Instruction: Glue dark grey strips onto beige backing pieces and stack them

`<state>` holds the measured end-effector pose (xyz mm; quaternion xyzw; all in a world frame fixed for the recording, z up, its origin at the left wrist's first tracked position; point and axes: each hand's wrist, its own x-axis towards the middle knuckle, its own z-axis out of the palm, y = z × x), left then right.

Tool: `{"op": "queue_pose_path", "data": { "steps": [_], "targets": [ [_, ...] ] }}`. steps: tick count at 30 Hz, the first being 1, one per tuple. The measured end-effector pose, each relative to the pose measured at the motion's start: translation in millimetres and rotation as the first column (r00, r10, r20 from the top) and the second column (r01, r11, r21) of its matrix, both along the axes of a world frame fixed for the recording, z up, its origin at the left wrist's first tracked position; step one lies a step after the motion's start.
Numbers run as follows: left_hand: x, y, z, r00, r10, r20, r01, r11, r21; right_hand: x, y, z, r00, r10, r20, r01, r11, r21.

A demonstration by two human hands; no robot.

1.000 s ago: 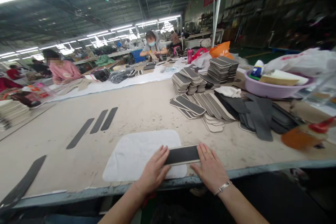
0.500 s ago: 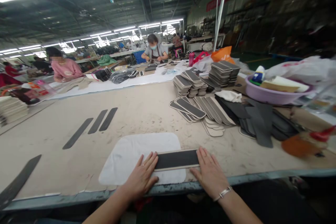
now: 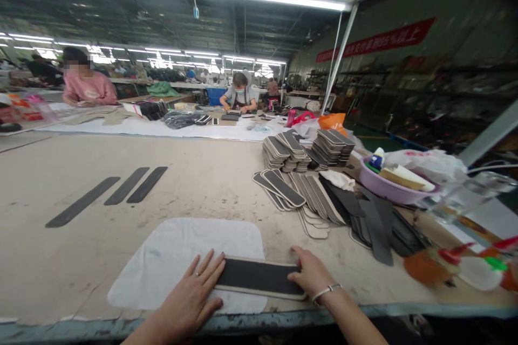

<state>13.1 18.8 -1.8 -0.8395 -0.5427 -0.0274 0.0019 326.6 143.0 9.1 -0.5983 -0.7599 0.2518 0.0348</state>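
Observation:
A dark rectangular strip with a pale border (image 3: 259, 277) lies near the table's front edge, partly on a white sheet (image 3: 162, 259). My left hand (image 3: 194, 291) rests over the strip's left end, fingers spread and palm down. At the right end is my right hand (image 3: 313, 275), wearing a bracelet; its thumb touches the strip's top and its fingers are bent beyond the far corner, apart from the thumb. Three dark strips without borders (image 3: 83, 202) lie at the left of the table.
Stacks of bordered pieces (image 3: 279, 153) and fanned pieces (image 3: 283, 188) stand to the right. Beyond them are dark sheets (image 3: 376, 226), a purple basin (image 3: 399, 188) and an orange bottle (image 3: 429, 267). Two people (image 3: 91, 86) work across the table.
The view has tilted and shifted. My right hand has gone from lying flat on the strip's end to bent fingers around its corner. My left hand stays flat at the other end.

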Motion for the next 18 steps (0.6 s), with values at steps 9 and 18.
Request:
{"op": "queue_pose_path", "data": {
  "steps": [9, 18],
  "targets": [
    [-1, 0, -11.0, 0.996, 0.071, -0.045, -0.062, 0.982, 0.178, -1, 51, 32.6, 0.757, -0.19, -0.625, 0.298, 0.952, 0.072],
    [-8, 14, -16.9, 0.979, -0.052, -0.198, 0.134, 0.894, 0.428, -23, 165, 42.0, 0.626, -0.258, -0.736, 0.656, 0.684, 0.319]
  ]
}}
